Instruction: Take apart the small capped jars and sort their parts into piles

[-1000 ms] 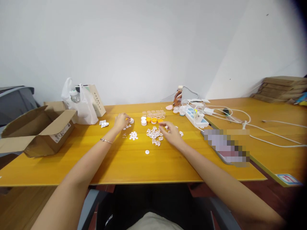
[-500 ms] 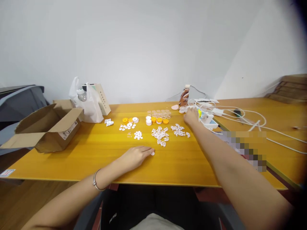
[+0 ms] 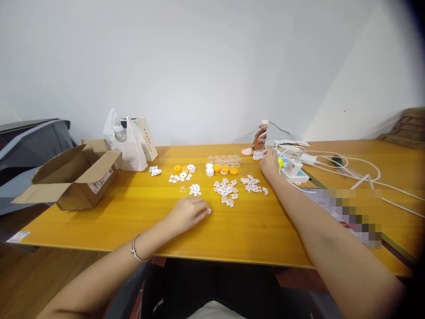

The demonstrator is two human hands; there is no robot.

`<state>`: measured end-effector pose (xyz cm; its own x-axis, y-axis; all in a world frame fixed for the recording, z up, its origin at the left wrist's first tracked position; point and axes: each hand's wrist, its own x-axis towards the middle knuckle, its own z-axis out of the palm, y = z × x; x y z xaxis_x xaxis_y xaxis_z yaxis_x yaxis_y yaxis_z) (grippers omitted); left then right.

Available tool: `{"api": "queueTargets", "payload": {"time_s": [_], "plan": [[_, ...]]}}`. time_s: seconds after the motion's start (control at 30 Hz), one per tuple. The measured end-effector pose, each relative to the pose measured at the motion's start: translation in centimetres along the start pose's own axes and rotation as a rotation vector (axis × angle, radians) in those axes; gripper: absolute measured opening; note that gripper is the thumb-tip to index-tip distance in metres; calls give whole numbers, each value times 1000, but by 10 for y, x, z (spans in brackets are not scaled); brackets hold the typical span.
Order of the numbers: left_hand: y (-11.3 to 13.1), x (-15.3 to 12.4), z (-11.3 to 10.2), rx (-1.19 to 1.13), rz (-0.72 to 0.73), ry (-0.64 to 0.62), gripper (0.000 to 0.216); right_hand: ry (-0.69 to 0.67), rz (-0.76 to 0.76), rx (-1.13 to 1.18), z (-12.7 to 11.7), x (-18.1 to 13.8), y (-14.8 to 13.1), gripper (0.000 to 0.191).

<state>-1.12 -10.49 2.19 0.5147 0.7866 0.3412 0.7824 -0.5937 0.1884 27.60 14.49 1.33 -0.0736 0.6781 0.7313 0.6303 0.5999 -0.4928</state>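
Low over the front of the wooden table, my left hand (image 3: 188, 213) has its fingertips closed on a small white disc (image 3: 209, 211), of which only the edge shows. My right hand (image 3: 269, 163) reaches to the back right, its fingers bent together and partly hidden. Clear plastic pieces (image 3: 257, 155) lie right beside those fingertips; what they grip I cannot make out. Between my hands are white wheel-shaped parts (image 3: 226, 188) and more white openwork parts (image 3: 251, 183). Farther back sit orange round cases (image 3: 225, 169), clear round covers (image 3: 226, 159) and small white discs (image 3: 195, 189).
An open cardboard box (image 3: 89, 184) and a white plastic bag (image 3: 133, 150) stand on the left. Behind my right hand is a brown drink bottle (image 3: 260, 136). A power strip (image 3: 295, 176) and white cables (image 3: 352, 165) spread along the right, beside a yellow object (image 3: 280, 163).
My left hand has lifted the white disc from the table between its fingertips. My right hand stays by the clear pieces. The whole view has shifted slightly.
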Motion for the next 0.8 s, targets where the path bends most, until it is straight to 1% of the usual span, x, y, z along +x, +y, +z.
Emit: {"api": "queueTargets", "payload": {"time_s": [0.1,0.13,0.2,0.23,0.27,0.3,0.37,0.43,0.5,0.53,0.67,0.8], "plan": [[-37,1,-23,-5,-164,126,22,32,49,-19,-3,-1,-21,8],[-52,2,-30,-3,-272,168,20,16,34,-14,-5,-4,-32,9],[-82,4,-38,24,-398,154,19,-45,-14,24,-9,-14,-59,16],[-95,6,-39,44,-425,142,19,-94,-45,65,-11,-23,-75,19],[-107,8,-39,69,-442,129,19,-184,-73,174,-14,-33,-91,21],[-118,10,-37,87,-447,116,19,-241,-105,212,-16,-45,-108,22],[-133,14,-30,110,-457,100,19,-353,-189,284,-20,-70,-138,24],[-141,16,-23,120,-465,91,19,-519,-311,355,-23,-94,-163,25],[-144,18,-19,127,-472,82,19,-638,-395,423,-23,-113,-180,22],[-144,18,-18,131,-476,75,19,-673,-418,447,-23,-119,-185,21],[-136,24,-25,162,-512,62,23,-735,-442,488,-18,-130,-192,22],[-127,46,-34,279,-668,30,29,-743,-416,500,-15,-135,-191,22]]}}
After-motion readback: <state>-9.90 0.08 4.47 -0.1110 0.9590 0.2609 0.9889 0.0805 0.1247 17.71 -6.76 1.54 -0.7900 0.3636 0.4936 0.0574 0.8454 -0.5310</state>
